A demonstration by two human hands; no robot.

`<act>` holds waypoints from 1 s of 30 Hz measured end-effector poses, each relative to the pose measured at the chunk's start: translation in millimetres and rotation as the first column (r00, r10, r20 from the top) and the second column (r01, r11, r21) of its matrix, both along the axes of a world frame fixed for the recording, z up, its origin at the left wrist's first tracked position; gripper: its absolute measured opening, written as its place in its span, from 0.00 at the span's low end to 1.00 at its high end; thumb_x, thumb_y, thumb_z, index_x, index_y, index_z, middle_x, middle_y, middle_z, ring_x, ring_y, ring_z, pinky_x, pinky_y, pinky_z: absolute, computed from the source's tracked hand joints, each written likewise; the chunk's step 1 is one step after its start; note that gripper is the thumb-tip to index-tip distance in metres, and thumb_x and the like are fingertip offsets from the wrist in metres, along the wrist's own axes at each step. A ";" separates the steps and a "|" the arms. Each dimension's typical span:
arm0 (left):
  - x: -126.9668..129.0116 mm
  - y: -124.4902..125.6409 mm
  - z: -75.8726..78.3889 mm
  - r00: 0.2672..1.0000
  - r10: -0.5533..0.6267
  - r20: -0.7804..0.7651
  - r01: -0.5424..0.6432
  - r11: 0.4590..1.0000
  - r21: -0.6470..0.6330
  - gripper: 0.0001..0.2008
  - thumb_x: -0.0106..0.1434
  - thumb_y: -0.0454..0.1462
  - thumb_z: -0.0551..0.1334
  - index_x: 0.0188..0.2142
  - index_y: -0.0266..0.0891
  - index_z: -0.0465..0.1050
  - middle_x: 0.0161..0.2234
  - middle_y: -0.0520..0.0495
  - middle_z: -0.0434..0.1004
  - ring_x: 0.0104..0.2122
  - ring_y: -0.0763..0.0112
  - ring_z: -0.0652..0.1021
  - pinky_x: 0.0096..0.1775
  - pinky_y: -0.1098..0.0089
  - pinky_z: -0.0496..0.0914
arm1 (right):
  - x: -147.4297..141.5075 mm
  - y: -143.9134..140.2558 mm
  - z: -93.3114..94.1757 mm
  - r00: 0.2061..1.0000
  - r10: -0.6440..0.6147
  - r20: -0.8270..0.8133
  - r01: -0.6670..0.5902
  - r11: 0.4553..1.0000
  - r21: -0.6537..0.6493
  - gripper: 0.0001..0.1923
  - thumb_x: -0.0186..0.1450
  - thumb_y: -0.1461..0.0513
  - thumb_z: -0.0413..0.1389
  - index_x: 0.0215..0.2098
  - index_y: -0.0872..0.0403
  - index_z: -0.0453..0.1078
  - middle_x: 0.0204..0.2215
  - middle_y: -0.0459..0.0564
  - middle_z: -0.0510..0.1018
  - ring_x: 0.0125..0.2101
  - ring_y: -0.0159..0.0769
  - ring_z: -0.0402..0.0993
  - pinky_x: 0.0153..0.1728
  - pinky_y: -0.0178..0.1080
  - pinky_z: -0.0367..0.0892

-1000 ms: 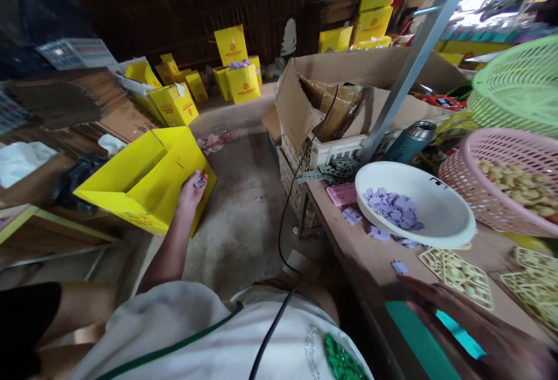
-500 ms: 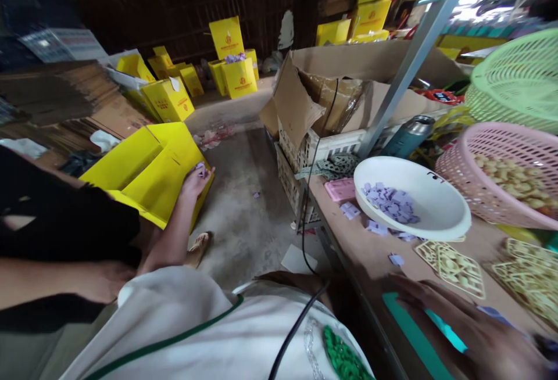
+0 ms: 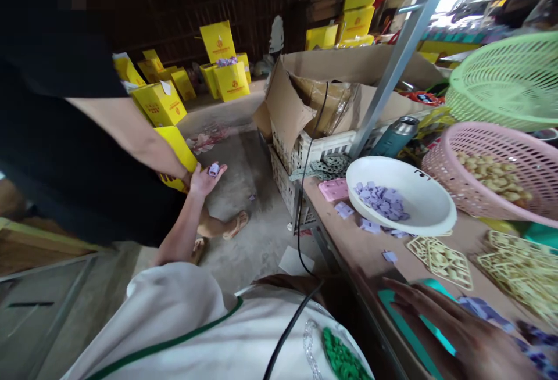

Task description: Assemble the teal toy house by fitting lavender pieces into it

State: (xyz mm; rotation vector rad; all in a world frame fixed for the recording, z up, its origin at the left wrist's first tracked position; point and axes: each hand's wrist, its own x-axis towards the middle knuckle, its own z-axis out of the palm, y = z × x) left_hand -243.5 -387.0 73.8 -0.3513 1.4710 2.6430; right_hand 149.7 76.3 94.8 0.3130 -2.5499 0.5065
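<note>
My left hand reaches out to the left, palm up and fingers spread, with a small purple plastic piece on it. Just behind it is the hand of a person in black; I cannot tell whether the two touch. At the lower right, my right hand lies palm down with fingers stretched, over a teal plastic frame at the table edge. Beyond it stands a white bowl with many purple pieces inside. Several loose ones lie by the bowl.
Cream plastic frames lie on the table. Pink and green baskets stand behind. A metal post and a black cable cross the view. Yellow boxes stand at the back; an open carton sits on crates.
The person in black has come nearer, arm stretched down toward my left hand and covering most of the large yellow box. My left hand has turned palm up and opened out.
</note>
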 end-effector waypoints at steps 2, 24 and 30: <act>0.3 5.6 0.4 1.000 -0.023 -0.005 0.023 1.000 0.004 0.24 0.79 0.46 0.48 0.42 0.30 0.76 0.43 0.32 0.85 0.52 0.56 0.84 0.53 0.59 0.79 | -1.2 -4.5 8.8 0.996 0.087 0.012 -0.087 0.995 0.058 0.28 0.71 0.62 0.53 0.67 0.34 0.69 0.42 0.47 0.89 0.36 0.47 0.88 0.33 0.40 0.87; 129.2 213.0 34.2 0.732 -0.681 -0.026 0.679 0.725 0.115 0.11 0.72 0.29 0.58 0.46 0.34 0.81 0.44 0.35 0.85 0.41 0.61 0.86 0.42 0.67 0.83 | 4.2 -44.0 56.8 0.986 0.001 0.168 0.031 0.981 -0.190 0.14 0.79 0.64 0.49 0.50 0.55 0.77 0.36 0.56 0.84 0.34 0.39 0.83 0.33 0.37 0.77; 185.3 276.1 50.2 0.350 -0.935 0.046 0.934 0.353 0.057 0.15 0.59 0.26 0.72 0.46 0.38 0.81 0.42 0.40 0.85 0.49 0.43 0.86 0.47 0.54 0.83 | -5.4 -57.8 46.3 0.986 -0.167 0.018 0.165 0.945 -0.284 0.24 0.75 0.59 0.59 0.67 0.55 0.64 0.50 0.62 0.78 0.47 0.45 0.81 0.44 0.45 0.81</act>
